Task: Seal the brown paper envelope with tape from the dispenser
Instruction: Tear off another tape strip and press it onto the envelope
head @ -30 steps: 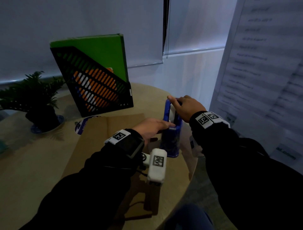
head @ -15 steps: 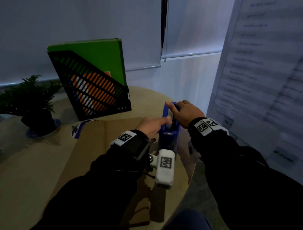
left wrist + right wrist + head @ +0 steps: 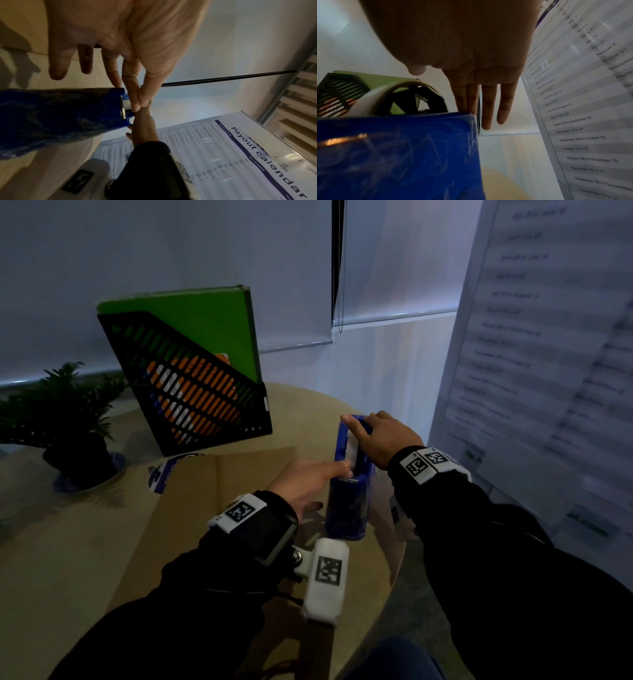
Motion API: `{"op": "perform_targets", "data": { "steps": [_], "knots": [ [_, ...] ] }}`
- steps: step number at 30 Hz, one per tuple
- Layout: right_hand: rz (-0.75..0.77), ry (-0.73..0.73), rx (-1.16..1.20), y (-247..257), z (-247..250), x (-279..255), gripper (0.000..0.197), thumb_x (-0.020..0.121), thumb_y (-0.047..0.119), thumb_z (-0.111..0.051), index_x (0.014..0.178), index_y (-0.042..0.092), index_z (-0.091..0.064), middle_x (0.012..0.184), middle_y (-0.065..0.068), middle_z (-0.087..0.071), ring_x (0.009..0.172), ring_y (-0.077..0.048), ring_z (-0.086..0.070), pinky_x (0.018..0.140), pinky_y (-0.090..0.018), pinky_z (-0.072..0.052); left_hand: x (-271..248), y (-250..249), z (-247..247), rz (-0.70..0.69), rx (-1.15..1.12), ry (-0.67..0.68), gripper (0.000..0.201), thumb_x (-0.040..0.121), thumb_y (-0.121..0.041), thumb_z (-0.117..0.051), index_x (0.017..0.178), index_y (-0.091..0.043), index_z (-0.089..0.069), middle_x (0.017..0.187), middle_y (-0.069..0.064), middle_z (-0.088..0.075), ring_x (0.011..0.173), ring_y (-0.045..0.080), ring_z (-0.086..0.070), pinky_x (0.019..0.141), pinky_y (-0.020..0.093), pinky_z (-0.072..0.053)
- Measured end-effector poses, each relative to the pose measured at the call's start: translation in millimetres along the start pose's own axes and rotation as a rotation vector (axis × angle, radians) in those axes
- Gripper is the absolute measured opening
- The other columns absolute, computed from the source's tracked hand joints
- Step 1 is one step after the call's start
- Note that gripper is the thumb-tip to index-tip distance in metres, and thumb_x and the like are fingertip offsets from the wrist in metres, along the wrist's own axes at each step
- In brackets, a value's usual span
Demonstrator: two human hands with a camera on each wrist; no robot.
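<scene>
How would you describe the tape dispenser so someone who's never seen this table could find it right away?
On the round wooden table, look near the right edge, beside the brown paper envelope. The tape dispenser stands there between the left hand and the right hand. It is the only bright blue thing, holding a pale roll of tape, unlike the black file holder behind it.

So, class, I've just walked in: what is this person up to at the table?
A person is getting tape to seal a brown paper envelope that lies flat on the round table. The right hand rests with straight fingers on top of the blue tape dispenser, steadying it. The left hand pinches at the tape end by the dispenser's cutter. No strip has been pulled out yet, and the envelope is untaped.
</scene>
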State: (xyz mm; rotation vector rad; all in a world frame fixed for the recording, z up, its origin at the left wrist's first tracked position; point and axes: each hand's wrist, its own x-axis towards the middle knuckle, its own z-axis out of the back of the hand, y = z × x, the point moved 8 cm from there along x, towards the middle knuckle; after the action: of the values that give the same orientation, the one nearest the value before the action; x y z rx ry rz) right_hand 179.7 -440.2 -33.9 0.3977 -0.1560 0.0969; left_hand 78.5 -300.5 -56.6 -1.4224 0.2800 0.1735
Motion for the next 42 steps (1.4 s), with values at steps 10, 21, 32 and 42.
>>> {"op": "perform_targets", "data": {
  "steps": [10,21,32,42],
  "knots": [
    [-0.01,0.008,-0.027,3,1,-2,0.08,0.087,0.075,-0.016,0.113,0.014,-0.062,0.119,-0.004,-0.053,0.101,-0.025,-0.06,0.085,-0.037,-0.047,-7,13,-1,0.02,0.017,-0.023,0.021,0.088,-0.032,-0.064,0.075,-0.017,-0.069,0.096,-0.007,-0.063,0.086,0.006,-0.049,0.076,0.031,-0.041],
    [-0.012,0.029,-0.033,4,4,-4,0.078,0.088,0.073,-0.017,0.109,0.013,-0.062,0.118,-0.005,-0.053,0.093,-0.023,-0.056,0.083,-0.035,-0.045,-6,22,-6,0.042,-0.059,0.018,0.019,0.089,-0.028,-0.064,0.075,-0.015,-0.066,0.085,-0.004,-0.064,0.087,0.013,-0.058,0.076,0.032,-0.045],
    [-0.013,0.042,-0.048,5,4,-7,0.08,0.087,0.074,-0.016,0.11,0.013,-0.062,0.119,-0.006,-0.053,0.101,-0.027,-0.059,0.087,-0.038,-0.046,-9,24,-7,0.039,-0.09,0.039,0.016,0.091,-0.024,-0.062,0.078,-0.014,-0.063,0.084,0.0,-0.062,0.075,0.008,-0.058,0.078,0.031,-0.044],
    [-0.014,0.046,-0.047,6,3,-6,0.08,0.087,0.075,-0.016,0.113,0.015,-0.062,0.119,-0.005,-0.052,0.099,-0.027,-0.059,0.086,-0.037,-0.046,-7,26,-10,-0.009,-0.094,0.054,0.022,0.091,-0.021,-0.062,0.101,-0.002,-0.068,0.09,0.006,-0.065,0.081,0.016,-0.061,0.091,0.04,-0.048]
  ]
}}
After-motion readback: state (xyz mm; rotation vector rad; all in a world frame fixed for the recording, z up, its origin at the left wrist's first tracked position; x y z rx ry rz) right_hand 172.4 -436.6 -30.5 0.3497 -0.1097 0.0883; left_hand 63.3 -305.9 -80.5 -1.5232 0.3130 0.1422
